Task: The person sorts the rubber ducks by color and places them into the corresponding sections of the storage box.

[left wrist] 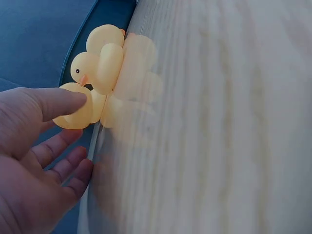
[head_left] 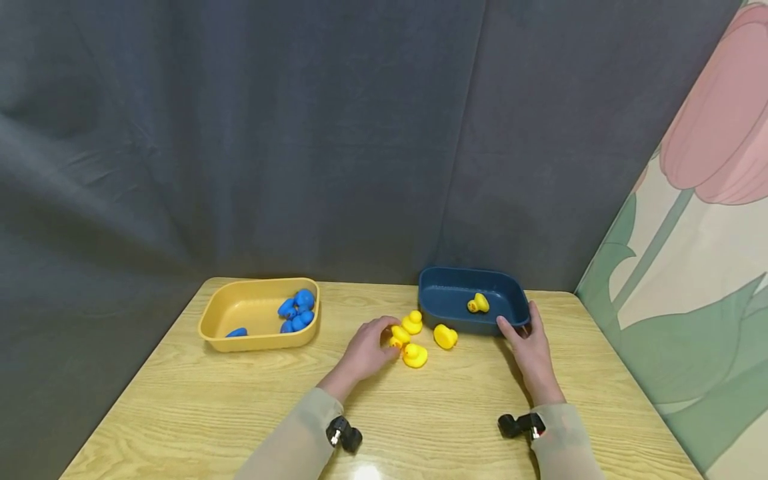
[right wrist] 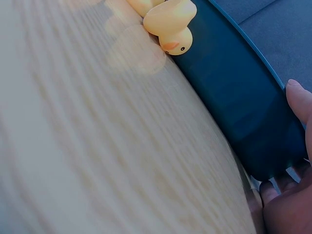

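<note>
My left hand (head_left: pixel 371 348) has its thumb and index finger around one yellow rubber duck (head_left: pixel 400 335) on the table; in the left wrist view the thumb (left wrist: pixel 63 103) lies across that duck, the other fingers loosely bent. Close beside it stand a second duck (head_left: pixel 413 323) and a third duck (head_left: pixel 415 356). Another duck (head_left: pixel 446 337) lies tipped over by the front wall of a dark blue bin (head_left: pixel 468 325). My right hand (head_left: pixel 533 353) grips this bin's front right corner, thumb at the rim, fingers round the outside. Inside the bin lies one yellow duck (head_left: pixel 478 303).
At the back left of the wooden table (head_left: pixel 252 407) stands a yellow bin (head_left: pixel 258 343) with several blue objects (head_left: pixel 303 300) in it, mostly at its right end. A dark grey curtain (head_left: pixel 336 147) hangs behind the table. A flower-patterned wall (head_left: pixel 690 293) borders the right side.
</note>
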### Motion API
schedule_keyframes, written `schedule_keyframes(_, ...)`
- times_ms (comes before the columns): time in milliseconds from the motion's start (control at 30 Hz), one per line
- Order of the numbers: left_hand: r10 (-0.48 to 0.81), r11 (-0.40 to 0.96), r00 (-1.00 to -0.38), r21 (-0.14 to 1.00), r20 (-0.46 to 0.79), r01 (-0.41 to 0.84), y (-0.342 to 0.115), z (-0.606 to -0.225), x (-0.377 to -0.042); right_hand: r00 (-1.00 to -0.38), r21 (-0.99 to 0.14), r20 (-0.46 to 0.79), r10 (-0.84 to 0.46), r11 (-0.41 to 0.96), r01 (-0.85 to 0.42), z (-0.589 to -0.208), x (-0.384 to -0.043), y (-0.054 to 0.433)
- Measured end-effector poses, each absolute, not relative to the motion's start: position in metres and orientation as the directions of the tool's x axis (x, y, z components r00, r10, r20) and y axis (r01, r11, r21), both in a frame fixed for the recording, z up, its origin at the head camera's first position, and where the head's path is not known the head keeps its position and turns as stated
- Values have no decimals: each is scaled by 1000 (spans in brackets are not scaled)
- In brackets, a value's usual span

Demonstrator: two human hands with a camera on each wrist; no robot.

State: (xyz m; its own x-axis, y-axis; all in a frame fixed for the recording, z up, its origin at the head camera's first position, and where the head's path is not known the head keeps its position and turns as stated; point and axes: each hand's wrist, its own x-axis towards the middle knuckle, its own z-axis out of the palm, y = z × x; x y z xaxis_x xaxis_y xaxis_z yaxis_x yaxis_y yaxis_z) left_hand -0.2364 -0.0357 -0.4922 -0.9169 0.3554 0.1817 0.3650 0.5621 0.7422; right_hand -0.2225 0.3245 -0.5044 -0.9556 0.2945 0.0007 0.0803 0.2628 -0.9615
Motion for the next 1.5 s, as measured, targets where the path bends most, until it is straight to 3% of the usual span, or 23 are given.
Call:
schedule_keyframes(867,234,542,-916,739,325,400,9,-461,-256,-956,-966,27,293,252,50,-504,-218,318)
schedule_keyframes(1200,178,613,-933,707,313,354,27,-460,-264,-959,-969,36,282,245,35,-507,-222,312)
schedule_keyframes(1500,203,665,-942,668,268,334,36,-467,-269,-961,-967,28,276,250,44,-506,-222,310)
